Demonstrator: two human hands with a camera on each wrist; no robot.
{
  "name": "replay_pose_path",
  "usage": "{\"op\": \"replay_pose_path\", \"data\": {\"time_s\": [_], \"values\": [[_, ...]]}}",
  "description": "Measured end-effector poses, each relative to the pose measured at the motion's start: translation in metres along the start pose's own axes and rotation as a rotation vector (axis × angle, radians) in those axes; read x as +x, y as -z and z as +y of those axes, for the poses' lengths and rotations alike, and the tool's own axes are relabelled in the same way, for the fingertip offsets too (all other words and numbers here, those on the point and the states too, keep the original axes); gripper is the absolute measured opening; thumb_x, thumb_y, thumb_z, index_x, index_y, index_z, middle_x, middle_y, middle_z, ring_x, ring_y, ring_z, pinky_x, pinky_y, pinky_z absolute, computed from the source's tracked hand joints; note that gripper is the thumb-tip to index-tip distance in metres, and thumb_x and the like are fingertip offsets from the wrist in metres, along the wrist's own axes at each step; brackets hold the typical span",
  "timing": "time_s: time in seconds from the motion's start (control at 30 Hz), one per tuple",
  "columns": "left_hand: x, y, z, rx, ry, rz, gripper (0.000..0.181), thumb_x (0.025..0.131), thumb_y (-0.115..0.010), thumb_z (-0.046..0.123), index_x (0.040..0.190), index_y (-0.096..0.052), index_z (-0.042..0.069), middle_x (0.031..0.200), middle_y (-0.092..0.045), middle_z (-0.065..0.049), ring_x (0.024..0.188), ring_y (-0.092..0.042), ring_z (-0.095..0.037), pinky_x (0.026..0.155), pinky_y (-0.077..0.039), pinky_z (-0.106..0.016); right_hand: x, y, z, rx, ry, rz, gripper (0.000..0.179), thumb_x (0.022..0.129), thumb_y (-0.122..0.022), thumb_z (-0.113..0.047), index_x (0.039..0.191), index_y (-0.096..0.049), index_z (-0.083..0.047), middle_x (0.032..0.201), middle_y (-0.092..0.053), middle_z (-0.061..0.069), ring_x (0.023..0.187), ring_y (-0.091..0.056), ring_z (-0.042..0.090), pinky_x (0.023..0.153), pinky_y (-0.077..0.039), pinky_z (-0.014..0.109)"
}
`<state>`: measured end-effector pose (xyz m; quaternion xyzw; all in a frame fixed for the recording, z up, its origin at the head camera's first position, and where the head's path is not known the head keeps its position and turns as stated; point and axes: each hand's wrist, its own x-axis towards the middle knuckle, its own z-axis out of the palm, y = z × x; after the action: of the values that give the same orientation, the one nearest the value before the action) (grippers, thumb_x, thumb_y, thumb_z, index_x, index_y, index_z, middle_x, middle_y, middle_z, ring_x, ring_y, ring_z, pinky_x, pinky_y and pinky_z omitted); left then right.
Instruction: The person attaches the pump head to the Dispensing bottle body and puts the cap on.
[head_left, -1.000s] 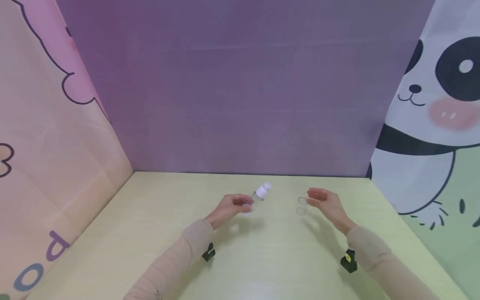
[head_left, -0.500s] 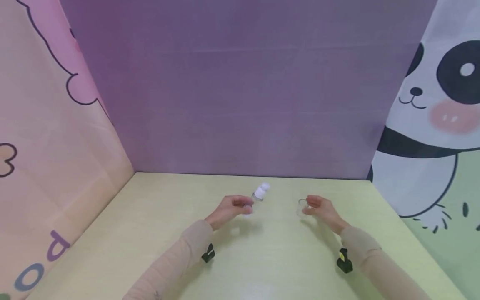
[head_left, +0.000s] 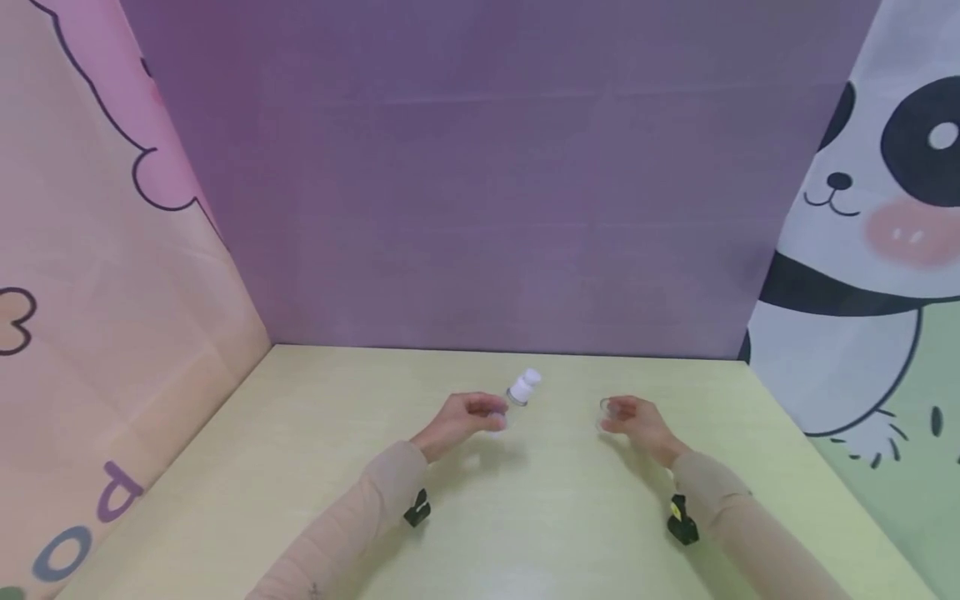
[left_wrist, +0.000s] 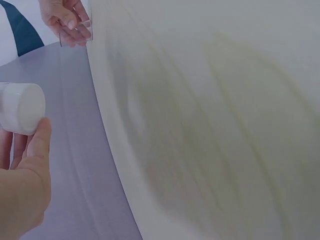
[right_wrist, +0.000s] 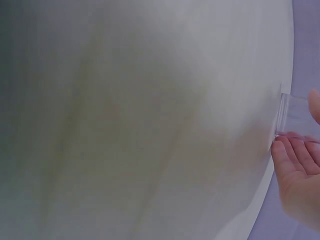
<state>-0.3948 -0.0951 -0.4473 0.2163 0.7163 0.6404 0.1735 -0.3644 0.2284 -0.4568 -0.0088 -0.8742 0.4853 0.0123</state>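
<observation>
My left hand (head_left: 465, 418) grips a small bottle (head_left: 522, 388) with a white pump-like top, tilted up and to the right over the table. Fingers cover most of its body. The bottle's round white base (left_wrist: 31, 109) faces the camera in the left wrist view. To the right, my right hand (head_left: 639, 423) holds a small clear cup (head_left: 603, 408) between thumb and fingers. In the right wrist view the clear cup (right_wrist: 296, 115) stands with its thick bottom at the tabletop, and the thumb and fingers are on opposite sides of it.
Both hands work over a pale wooden table (head_left: 525, 517). A purple backdrop (head_left: 487, 208) rises behind its far edge. Printed cloth walls flank it, one with a panda (head_left: 840, 350) on the right. A black wrist device (head_left: 682, 521) hangs under the right sleeve.
My right hand has moved left and closed round the clear cup, which it was beside before. The bottle in my left hand has shifted only slightly, its top a little lower.
</observation>
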Motion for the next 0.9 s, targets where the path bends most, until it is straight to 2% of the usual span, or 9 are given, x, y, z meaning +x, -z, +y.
{"op": "replay_pose_path", "data": {"time_s": [0.3, 0.63, 0.9], "values": [[-0.0029, -0.0025, -0.0022, -0.002, 0.008, -0.002, 0.038, 0.082, -0.068, 0.016, 0.117, -0.059, 0.005, 0.121, -0.058, -0.016, 0.101, -0.057, -0.014, 0.093, -0.045, -0.033, -0.0004, -0.0018, 0.0013, 0.027, 0.018, -0.001, 0.047, 0.084, -0.065, -0.007, 0.122, -0.046, 0.013, 0.120, -0.054, 0.029, 0.100, -0.061, 0.022, 0.090, -0.047, 0.031], [-0.0052, -0.0058, -0.0040, -0.001, 0.024, 0.009, 0.037, 0.081, -0.069, 0.018, 0.116, -0.060, 0.007, 0.123, -0.057, -0.017, 0.102, -0.058, -0.014, 0.093, -0.045, -0.033, -0.0005, -0.0001, 0.0006, 0.000, 0.025, -0.008, 0.046, 0.087, -0.062, -0.013, 0.125, -0.047, 0.008, 0.122, -0.054, 0.027, 0.111, -0.054, 0.034, 0.097, -0.041, 0.041], [-0.0073, -0.0086, -0.0054, 0.003, 0.019, 0.018, 0.036, 0.080, -0.070, 0.019, 0.113, -0.062, 0.008, 0.117, -0.062, -0.009, 0.105, -0.058, -0.016, 0.094, -0.044, -0.035, 0.0011, 0.0052, -0.0033, -0.019, 0.018, 0.032, 0.047, 0.087, -0.063, -0.019, 0.127, -0.050, 0.001, 0.122, -0.057, 0.021, 0.110, -0.055, 0.028, 0.095, -0.043, 0.038]]}}
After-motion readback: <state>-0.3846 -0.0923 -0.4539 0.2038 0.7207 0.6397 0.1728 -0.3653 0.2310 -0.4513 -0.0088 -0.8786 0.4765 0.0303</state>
